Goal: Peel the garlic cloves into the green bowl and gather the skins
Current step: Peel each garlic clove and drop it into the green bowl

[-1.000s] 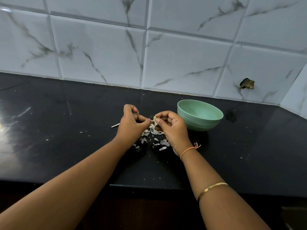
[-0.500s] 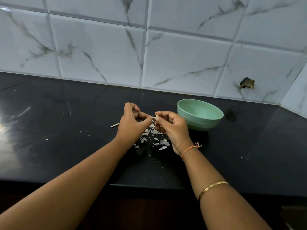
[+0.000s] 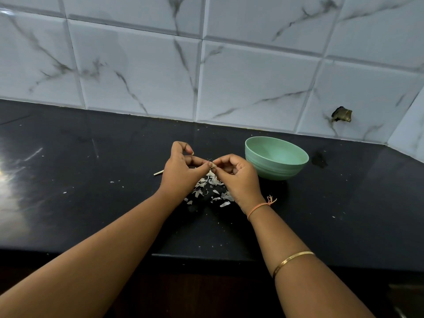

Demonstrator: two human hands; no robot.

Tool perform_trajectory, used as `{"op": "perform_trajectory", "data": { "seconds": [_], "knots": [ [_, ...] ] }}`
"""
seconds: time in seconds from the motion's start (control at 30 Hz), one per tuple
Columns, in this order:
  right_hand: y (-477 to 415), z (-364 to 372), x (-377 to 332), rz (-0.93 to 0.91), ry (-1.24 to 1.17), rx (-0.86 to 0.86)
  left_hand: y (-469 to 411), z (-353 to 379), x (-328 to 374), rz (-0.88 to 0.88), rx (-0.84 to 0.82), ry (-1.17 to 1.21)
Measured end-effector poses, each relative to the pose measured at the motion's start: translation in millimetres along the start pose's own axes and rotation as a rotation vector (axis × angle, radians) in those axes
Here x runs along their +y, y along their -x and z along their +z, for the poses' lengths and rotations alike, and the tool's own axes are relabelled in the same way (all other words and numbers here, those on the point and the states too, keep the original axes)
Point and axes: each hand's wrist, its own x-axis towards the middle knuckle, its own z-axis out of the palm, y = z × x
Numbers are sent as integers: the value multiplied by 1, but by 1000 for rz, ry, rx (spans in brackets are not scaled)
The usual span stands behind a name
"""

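- A small pale garlic clove was held above the black countertop, pinched between the fingertips of the left hand and the right hand. Most of it was hidden by the fingers.
- The green bowl was set upright near the countertop's back edge, just beside the right hand. It was round and pale green, with faint ridges around its outer wall.
- The skins were heaped loosely as thin whitish flakes beneath the hands, left of the bowl. A few stray bits were scattered toward the left edge.
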Motion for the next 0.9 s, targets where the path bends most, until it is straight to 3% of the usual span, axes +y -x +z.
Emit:
{"op": "perform_trajectory", "data": {
  "seconds": [0.47,0.9],
  "knots": [
    [0,-1,-2,22,-11,-26,-1,-1,-4,-26,-25,53],
    [-1,-2,-7,106,-245,50,-2,1,-4,-27,-17,59]
  ]
}}
